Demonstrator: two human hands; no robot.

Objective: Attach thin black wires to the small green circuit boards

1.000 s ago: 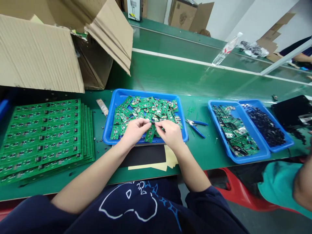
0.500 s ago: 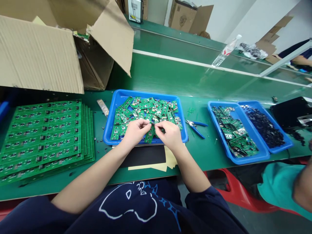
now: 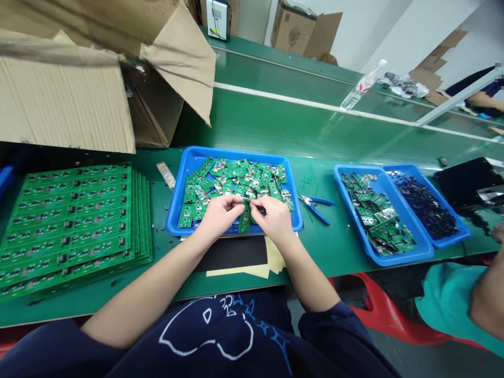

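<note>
Both my hands meet over the near edge of a blue tray [image 3: 185, 173] filled with several small green circuit boards [image 3: 236, 178]. My left hand [image 3: 218, 215] and my right hand [image 3: 273, 218] each pinch one end of a small green circuit board strip [image 3: 245, 216], which hangs down between them. The fingers of both hands are closed on it.
A stack of large green board panels [image 3: 74, 220] lies at the left, below an open cardboard box [image 3: 66, 100]. Blue-handled cutters [image 3: 315, 206] lie right of the tray. Two more blue trays [image 3: 397, 252] hold boards and black parts. A person in teal [image 3: 460, 304] sits at the right.
The strip between my fingers has swung from slanted to nearly upright. My hands have stayed over the tray's near edge.
</note>
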